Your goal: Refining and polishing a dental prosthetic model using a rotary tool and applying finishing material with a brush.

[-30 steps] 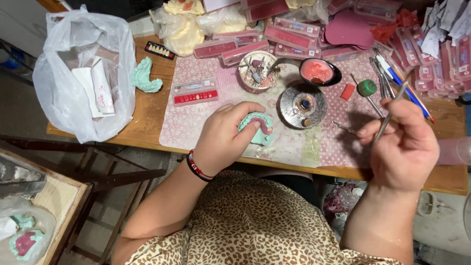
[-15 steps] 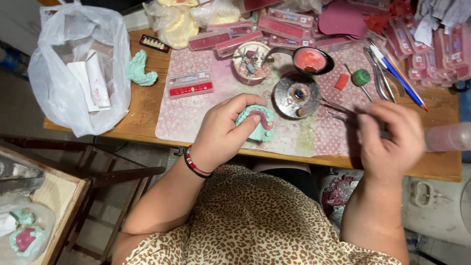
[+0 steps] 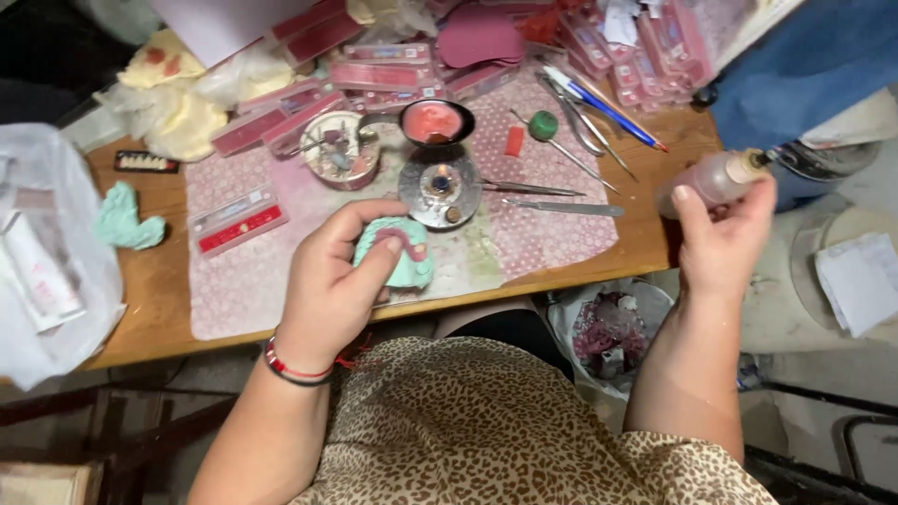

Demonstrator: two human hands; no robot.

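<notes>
Left hand (image 3: 332,285) is closed around a green dental cast (image 3: 398,257) at frame centre; right hand (image 3: 725,234) grips a small squeeze bottle (image 3: 716,178) at right. Liquid application seems in hand; bringing the nozzle over the cast is called for.

1. The left hand (image 3: 327,290) covered much of the pale green dental cast (image 3: 398,257).
2. The white plastic bag (image 3: 47,271) was cut off by the left edge.
3. The small squeeze bottle (image 3: 716,178) was blurred; its contents could not be told.
</notes>
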